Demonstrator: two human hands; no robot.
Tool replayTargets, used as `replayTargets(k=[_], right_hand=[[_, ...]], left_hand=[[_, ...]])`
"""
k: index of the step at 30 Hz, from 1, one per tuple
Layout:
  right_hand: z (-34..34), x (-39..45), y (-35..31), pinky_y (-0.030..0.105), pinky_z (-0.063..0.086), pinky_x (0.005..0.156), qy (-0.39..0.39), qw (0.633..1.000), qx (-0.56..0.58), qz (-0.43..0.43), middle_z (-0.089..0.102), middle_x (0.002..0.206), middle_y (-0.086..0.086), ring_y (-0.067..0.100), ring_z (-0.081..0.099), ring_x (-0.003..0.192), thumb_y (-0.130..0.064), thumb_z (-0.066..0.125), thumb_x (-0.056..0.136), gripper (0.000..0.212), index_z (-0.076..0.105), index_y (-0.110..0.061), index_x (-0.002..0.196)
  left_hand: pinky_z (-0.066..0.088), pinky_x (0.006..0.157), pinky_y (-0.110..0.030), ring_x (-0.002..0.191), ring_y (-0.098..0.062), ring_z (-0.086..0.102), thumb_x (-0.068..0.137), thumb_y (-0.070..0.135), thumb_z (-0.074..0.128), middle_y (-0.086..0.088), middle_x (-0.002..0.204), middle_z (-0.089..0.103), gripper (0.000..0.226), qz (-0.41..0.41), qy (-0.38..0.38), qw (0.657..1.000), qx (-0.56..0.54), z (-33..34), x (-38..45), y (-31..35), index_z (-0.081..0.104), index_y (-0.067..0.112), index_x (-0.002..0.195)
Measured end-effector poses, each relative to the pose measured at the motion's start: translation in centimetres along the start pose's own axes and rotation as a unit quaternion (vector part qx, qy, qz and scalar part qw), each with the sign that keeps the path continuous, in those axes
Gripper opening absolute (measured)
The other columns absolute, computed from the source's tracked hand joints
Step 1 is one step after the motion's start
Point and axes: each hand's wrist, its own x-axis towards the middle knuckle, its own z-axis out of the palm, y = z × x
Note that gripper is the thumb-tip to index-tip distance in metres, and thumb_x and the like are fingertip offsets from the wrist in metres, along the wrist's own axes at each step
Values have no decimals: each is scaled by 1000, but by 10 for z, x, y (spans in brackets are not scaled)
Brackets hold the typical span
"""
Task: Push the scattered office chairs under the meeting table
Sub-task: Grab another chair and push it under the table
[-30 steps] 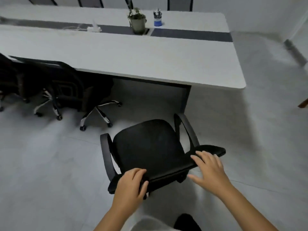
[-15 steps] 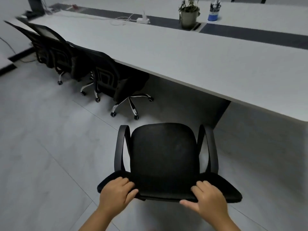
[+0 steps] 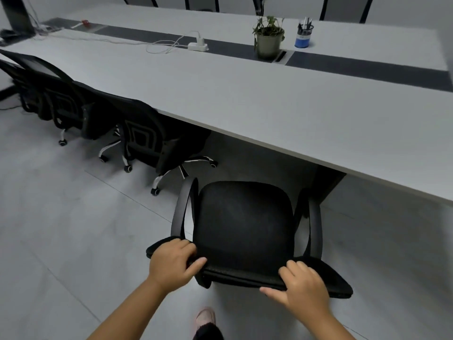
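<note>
A black office chair (image 3: 245, 224) with two armrests stands on the floor in front of me, facing the long white meeting table (image 3: 245, 94). Its seat front lies just short of the table's near edge. My left hand (image 3: 171, 262) grips the left part of the backrest's top edge, fingers curled over it. My right hand (image 3: 302, 283) grips the right part of the same edge, thumb under it.
Several black chairs (image 3: 147, 138) stand tucked under the table to the left, their castors out on the floor. A dark table leg panel (image 3: 326, 182) stands just right of my chair. A potted plant (image 3: 268, 38), pen cup (image 3: 304, 33) and power strip (image 3: 198, 45) sit on the table.
The chair has swung square to the table and rolled closer to its edge. Both hands went from resting on the backrest to gripping its top edge.
</note>
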Motion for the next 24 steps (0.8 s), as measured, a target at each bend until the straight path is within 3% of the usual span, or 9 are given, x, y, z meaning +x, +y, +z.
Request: replayTargets(k=[3, 9, 18, 24], right_hand=[[12, 30, -9, 21, 37, 38, 8, 1000, -23, 15, 46, 46, -2, 15, 46, 41, -68, 18, 84, 75, 54, -14, 48], [31, 79, -25, 21, 38, 36, 19, 996, -57, 68, 46, 46, -1, 16, 46, 40, -68, 19, 85, 75, 54, -13, 47], [49, 143, -3, 19, 34, 37, 32, 988, -77, 130, 44, 45, -1, 15, 43, 39, -69, 21, 83, 74, 50, -12, 45], [59, 188, 35, 19, 33, 35, 41, 986, -88, 133, 44, 45, 0, 15, 43, 39, -68, 18, 84, 75, 50, -12, 46]], left_hand=[[30, 48, -11, 51, -1, 49, 81, 67, 23, 17, 56, 54, 54, 107, -15, 994, -1, 7, 32, -39, 57, 30, 61], [35, 44, -15, 48, -3, 49, 86, 65, 4, 15, 55, 54, 70, 208, -4, 978, 8, 29, 99, -91, 58, 30, 59], [36, 43, -18, 46, -6, 48, 86, 64, 4, 13, 52, 53, 71, 265, 32, 964, -16, 57, 189, -114, 57, 27, 56], [25, 59, -25, 50, -9, 47, 87, 64, 3, 11, 56, 52, 65, 279, 17, 960, 1, 69, 258, -112, 49, 24, 63]])
